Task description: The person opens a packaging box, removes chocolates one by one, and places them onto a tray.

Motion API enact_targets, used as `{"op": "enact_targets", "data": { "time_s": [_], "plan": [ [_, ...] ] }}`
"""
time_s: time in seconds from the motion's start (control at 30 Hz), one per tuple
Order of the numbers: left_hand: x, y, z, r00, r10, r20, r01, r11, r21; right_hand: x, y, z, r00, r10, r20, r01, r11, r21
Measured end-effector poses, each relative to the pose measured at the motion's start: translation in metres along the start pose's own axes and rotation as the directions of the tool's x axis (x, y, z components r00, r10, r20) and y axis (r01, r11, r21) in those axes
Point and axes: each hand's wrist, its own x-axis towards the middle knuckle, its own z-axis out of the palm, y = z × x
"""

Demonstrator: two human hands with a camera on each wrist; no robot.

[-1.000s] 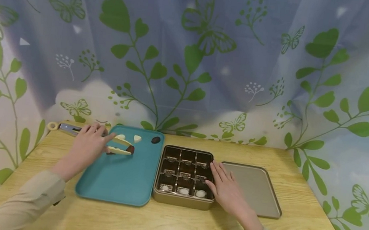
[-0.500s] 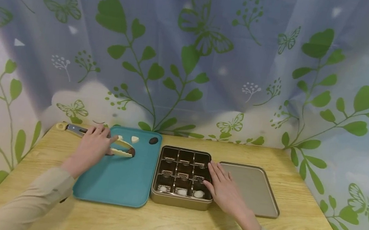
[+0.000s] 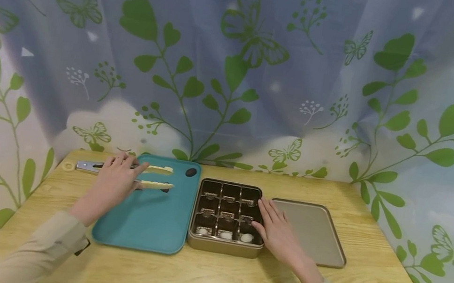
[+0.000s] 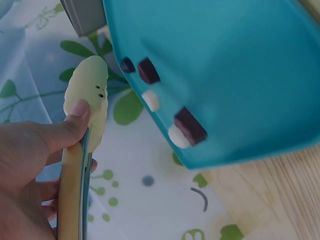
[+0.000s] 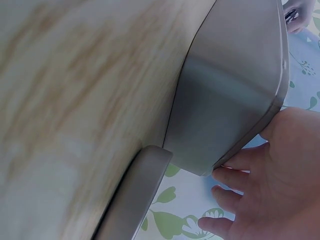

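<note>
My left hand (image 3: 113, 182) grips a pair of tongs (image 3: 156, 185) with cream tips, spread apart over the far part of a teal tray (image 3: 142, 225). Beside the lower tip, a dark chocolate (image 3: 165, 190) partly shows. In the left wrist view, dark brown pieces (image 4: 190, 126) and white pieces (image 4: 151, 100) lie along the tray's edge, away from the tongs. A dark oval piece (image 3: 191, 172) sits at the tray's far right corner. My right hand (image 3: 279, 233) rests with extended fingers at the right rim of a gold tin (image 3: 224, 247).
The tin has a divided insert, with white pieces (image 3: 246, 238) in its front row of compartments. A flat metal lid (image 3: 313, 232) lies right of the tin on the wooden table (image 3: 142, 275). A patterned curtain (image 3: 255, 116) hangs behind the table.
The tongs' tips, earlier closed around a dark brown chocolate, have spread apart and no longer hold it. The right hand stays at the tin.
</note>
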Motion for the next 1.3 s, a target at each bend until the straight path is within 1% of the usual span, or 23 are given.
{"op": "enact_targets", "data": {
  "time_s": [0.17,0.27,0.5,0.7,0.77,0.87,0.93,1.07,1.17,1.23,1.3],
  "plan": [
    [0.005,0.018,-0.004,0.999,0.029,-0.035,-0.03,0.999,-0.028,0.0,0.002,-0.001,1.0,0.0,0.009,0.0,1.0,0.022],
    [0.012,0.031,-0.008,0.998,0.044,-0.053,-0.047,0.998,-0.046,-0.001,0.003,-0.001,1.0,0.004,0.017,-0.005,0.999,0.045],
    [0.037,0.061,-0.015,0.987,0.114,-0.109,-0.118,0.992,-0.034,-0.007,0.003,-0.005,0.999,0.0,0.042,-0.004,0.995,0.099],
    [0.06,0.085,-0.017,0.977,0.186,-0.104,-0.191,0.981,-0.039,-0.013,-0.002,-0.009,0.997,0.007,0.075,-0.015,0.995,0.1],
    [0.067,0.093,-0.016,0.969,0.222,-0.107,-0.228,0.973,-0.04,-0.014,-0.002,-0.009,0.997,0.013,0.08,-0.02,0.996,0.092],
    [0.078,0.106,-0.014,0.953,0.283,-0.107,-0.288,0.957,-0.036,-0.014,-0.003,-0.009,0.996,0.02,0.087,-0.027,0.997,0.078],
    [0.085,0.116,-0.012,0.942,0.322,-0.093,-0.326,0.945,-0.027,-0.014,-0.004,-0.008,0.995,0.023,0.095,-0.029,0.997,0.066],
    [0.098,0.135,-0.011,0.926,0.377,-0.03,-0.378,0.926,-0.005,-0.014,-0.003,-0.008,0.995,0.026,0.1,-0.033,0.997,0.067],
    [0.106,0.15,-0.011,0.909,0.416,0.017,-0.417,0.907,0.054,-0.014,-0.002,-0.007,0.994,0.03,0.108,-0.038,0.997,0.071],
    [0.111,0.159,-0.012,0.894,0.446,0.044,-0.448,0.888,0.107,-0.014,-0.002,-0.007,0.993,0.036,0.114,-0.043,0.997,0.067],
    [0.116,0.167,-0.013,0.878,0.474,0.073,-0.479,0.862,0.167,-0.013,-0.001,-0.006,0.993,0.03,0.111,-0.038,0.997,0.064]
  ]
}}
